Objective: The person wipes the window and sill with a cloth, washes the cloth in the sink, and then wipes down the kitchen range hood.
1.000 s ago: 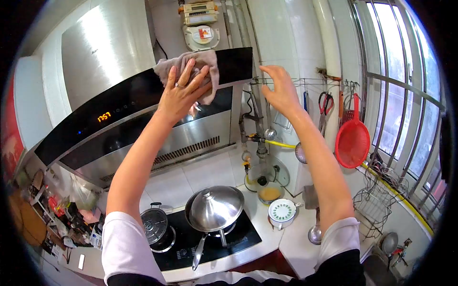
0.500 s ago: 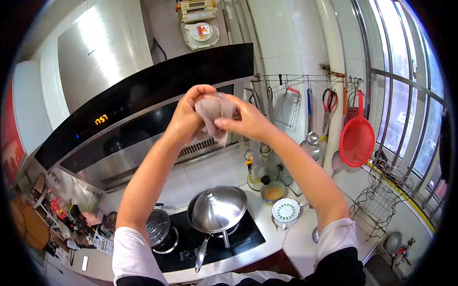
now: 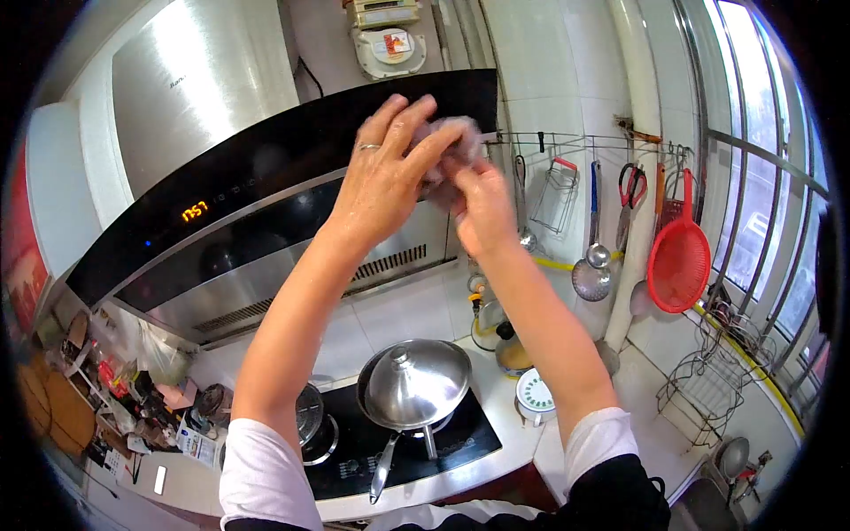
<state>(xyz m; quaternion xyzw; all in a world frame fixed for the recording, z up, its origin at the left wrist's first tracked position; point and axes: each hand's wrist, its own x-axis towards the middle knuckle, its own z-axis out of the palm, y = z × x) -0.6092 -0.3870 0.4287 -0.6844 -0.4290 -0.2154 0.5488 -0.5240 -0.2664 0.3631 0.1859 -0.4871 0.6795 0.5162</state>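
Note:
A crumpled greyish cloth [image 3: 462, 137] is bunched between my two hands, in front of the right part of the black range hood panel [image 3: 292, 146]. My left hand [image 3: 385, 173] has its back to me, a ring on one finger, and its fingertips reach over the cloth. My right hand [image 3: 482, 203], slightly blurred, pinches the cloth from below and to the right. Orange digits glow on the panel's left part. The hands hide part of the panel and of the steel underside.
Below, a lidded steel wok [image 3: 416, 385] stands on the black cooktop [image 3: 354, 460], its handle toward me. A white lidded cup [image 3: 535, 394] sits beside my right forearm. Ladles, scissors and a red strainer [image 3: 679, 265] hang at the right, near a wire rack [image 3: 704, 389].
The cloth was flat under my left hand on the panel, then came down bunched between both hands. Now both hands and the cloth are higher and further right.

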